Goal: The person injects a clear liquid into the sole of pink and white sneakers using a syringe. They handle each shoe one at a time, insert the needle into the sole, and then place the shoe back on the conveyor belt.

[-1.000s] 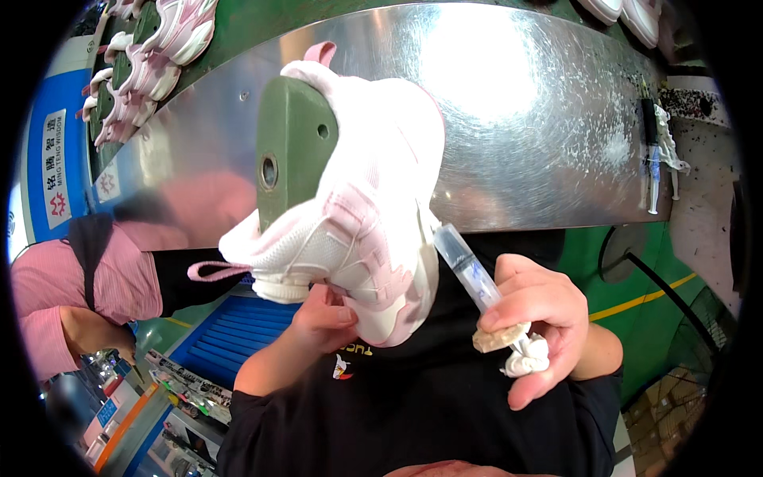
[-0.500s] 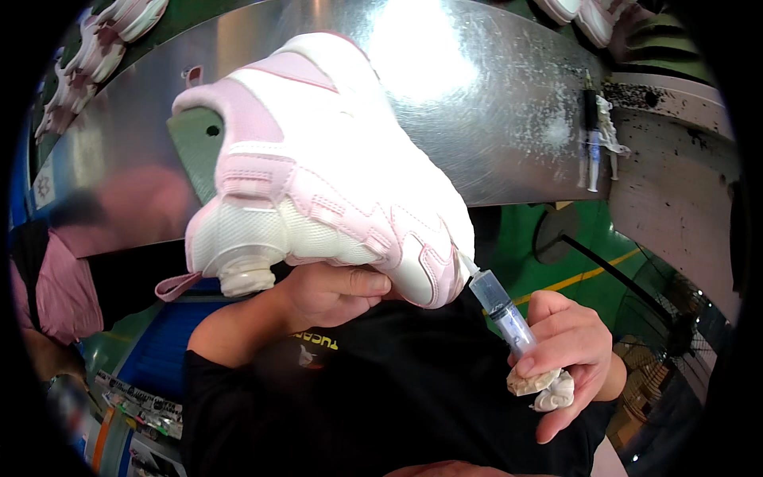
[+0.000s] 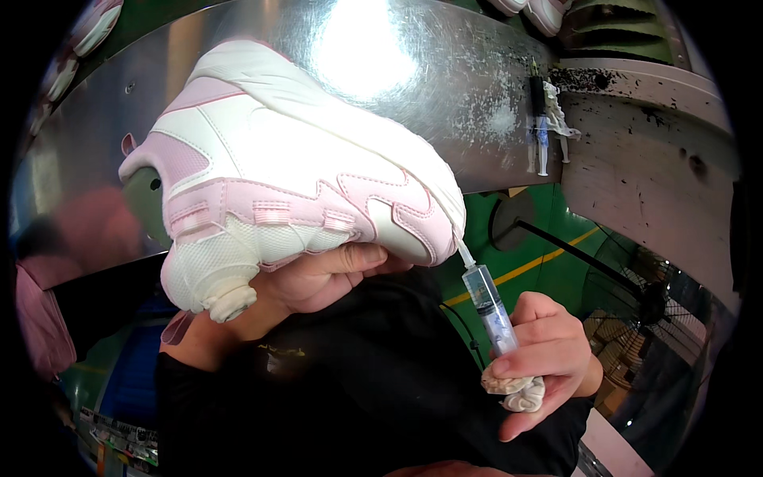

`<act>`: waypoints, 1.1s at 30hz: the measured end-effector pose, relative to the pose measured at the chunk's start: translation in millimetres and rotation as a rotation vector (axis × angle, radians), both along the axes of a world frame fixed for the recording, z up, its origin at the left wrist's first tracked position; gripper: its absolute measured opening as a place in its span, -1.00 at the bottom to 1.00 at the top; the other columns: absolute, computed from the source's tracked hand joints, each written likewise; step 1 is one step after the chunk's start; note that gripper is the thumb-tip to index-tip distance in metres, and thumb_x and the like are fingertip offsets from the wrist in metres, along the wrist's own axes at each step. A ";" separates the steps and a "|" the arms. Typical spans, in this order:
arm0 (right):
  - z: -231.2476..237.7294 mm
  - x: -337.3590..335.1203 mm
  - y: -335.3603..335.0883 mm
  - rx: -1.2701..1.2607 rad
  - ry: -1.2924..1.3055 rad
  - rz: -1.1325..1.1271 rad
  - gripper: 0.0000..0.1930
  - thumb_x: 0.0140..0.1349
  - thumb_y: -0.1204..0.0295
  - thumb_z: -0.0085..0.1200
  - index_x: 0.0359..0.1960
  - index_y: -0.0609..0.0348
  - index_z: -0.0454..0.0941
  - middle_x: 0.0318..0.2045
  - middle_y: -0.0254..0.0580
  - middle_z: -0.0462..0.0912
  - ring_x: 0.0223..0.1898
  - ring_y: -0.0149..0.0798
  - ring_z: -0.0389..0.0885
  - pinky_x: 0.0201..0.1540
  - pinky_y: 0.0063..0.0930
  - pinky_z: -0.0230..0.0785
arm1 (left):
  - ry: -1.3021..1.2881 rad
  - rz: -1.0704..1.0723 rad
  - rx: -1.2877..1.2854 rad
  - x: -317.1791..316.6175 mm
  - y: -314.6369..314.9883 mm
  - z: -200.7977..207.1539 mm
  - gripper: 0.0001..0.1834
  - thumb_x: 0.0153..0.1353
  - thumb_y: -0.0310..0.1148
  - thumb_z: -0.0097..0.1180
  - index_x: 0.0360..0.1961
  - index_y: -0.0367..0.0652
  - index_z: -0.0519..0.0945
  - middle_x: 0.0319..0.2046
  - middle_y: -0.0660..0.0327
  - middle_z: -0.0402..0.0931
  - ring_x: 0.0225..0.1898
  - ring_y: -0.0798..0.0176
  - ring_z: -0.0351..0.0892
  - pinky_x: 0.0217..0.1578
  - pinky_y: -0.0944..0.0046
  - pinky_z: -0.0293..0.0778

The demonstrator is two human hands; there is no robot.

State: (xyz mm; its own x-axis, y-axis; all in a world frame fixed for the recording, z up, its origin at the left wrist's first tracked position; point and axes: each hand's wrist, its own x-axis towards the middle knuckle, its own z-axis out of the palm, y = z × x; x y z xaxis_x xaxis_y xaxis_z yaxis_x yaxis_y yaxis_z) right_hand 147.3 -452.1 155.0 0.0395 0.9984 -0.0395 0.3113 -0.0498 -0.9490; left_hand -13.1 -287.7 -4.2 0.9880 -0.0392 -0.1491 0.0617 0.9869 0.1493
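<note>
A white and pale pink sneaker (image 3: 278,159) lies on its side in the air, toe to the right, with a green last (image 3: 147,203) inside its collar. Closed round the toe half from below, my left hand (image 3: 326,274) grips it, thumb on the upper. My right hand (image 3: 548,350) holds a clear syringe (image 3: 491,310) with a dark plunger tip, its nozzle at the sole edge by the toe. A crumpled whitish cloth (image 3: 517,392) is pinched in the same right hand. Whether the nozzle touches the shoe is hard to tell.
Beyond the shoe runs a shiny metal worktop (image 3: 445,103). On its right end lie a dark-filled syringe (image 3: 540,119) and a crumpled white rag (image 3: 559,115). A stained pale panel (image 3: 644,159) and a standing fan (image 3: 636,294) are at right. More sneakers (image 3: 544,12) sit at the back.
The sneaker has tilted, so more of its sole edge faces up, and its toe has dropped less steeply. The syringe has followed the toe, staying at the edge. The whole view has shifted.
</note>
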 end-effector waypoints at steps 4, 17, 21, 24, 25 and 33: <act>-5.2 -4.0 -2.8 0.048 -0.086 -0.012 -0.45 -0.17 0.07 0.42 -0.21 0.20 0.59 -0.42 -0.35 0.67 -0.68 -0.43 0.19 -0.59 -0.53 -0.09 | 0.044 -0.026 0.025 3.7 1.5 0.5 -0.62 0.26 -0.48 0.01 0.12 -0.15 0.40 0.03 0.16 0.47 0.09 0.20 0.43 0.12 0.19 0.35; -29.2 -21.7 -4.1 0.289 -0.360 -0.107 -0.54 -0.17 0.11 0.41 -0.27 0.10 0.61 -0.45 -0.45 0.64 -0.67 -0.47 0.12 -0.57 -0.58 -0.08 | -0.063 0.042 -0.060 23.4 9.7 19.6 -0.65 0.25 -0.41 0.08 0.07 -0.15 0.45 -0.03 0.19 0.52 0.03 0.26 0.49 -0.04 0.32 0.50; -43.2 -30.2 2.9 0.394 -0.486 -0.144 -0.60 -0.14 0.14 0.39 -0.32 0.09 0.60 -0.49 -0.47 0.62 -0.66 -0.48 0.09 -0.59 -0.58 -0.10 | -0.018 0.025 -0.028 27.8 15.0 30.4 -0.62 0.22 -0.30 0.14 0.05 -0.14 0.47 -0.07 0.20 0.55 -0.02 0.28 0.54 -0.13 0.38 0.55; -49.9 -34.2 7.5 0.421 -0.562 -0.164 -0.63 -0.12 0.14 0.38 -0.33 0.07 0.61 -0.52 -0.48 0.59 -0.66 -0.47 0.06 -0.60 -0.59 -0.12 | -0.005 0.032 -0.021 29.7 16.3 34.7 -0.60 0.21 -0.26 0.16 0.05 -0.14 0.47 -0.07 0.19 0.55 -0.03 0.28 0.55 -0.16 0.39 0.56; -52.8 -36.2 8.6 0.432 -0.579 -0.187 -0.64 -0.12 0.15 0.37 -0.34 0.06 0.61 -0.55 -0.49 0.57 -0.67 -0.46 0.04 -0.61 -0.59 -0.12 | -0.004 0.034 -0.017 30.4 16.2 35.3 -0.59 0.21 -0.26 0.16 0.05 -0.14 0.47 -0.06 0.19 0.54 -0.04 0.28 0.55 -0.17 0.39 0.56; -59.0 -37.0 7.1 0.396 -0.653 -0.133 -0.51 -0.20 0.09 0.43 -0.28 0.05 0.55 -0.58 -0.52 0.55 -0.64 -0.47 0.21 -0.53 -0.59 -0.03 | 0.009 0.089 -0.032 37.7 11.8 36.6 -0.60 0.21 -0.25 0.17 0.05 -0.14 0.47 -0.05 0.19 0.54 -0.03 0.29 0.55 -0.16 0.37 0.55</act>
State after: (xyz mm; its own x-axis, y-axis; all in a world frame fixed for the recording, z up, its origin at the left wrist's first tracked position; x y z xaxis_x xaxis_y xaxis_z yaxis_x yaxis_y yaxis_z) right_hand 110.3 -445.0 96.1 0.0529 0.9184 0.3921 0.8290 0.1785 -0.5300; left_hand 24.6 -275.9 32.4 0.9864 0.0443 -0.1586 -0.0257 0.9928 0.1172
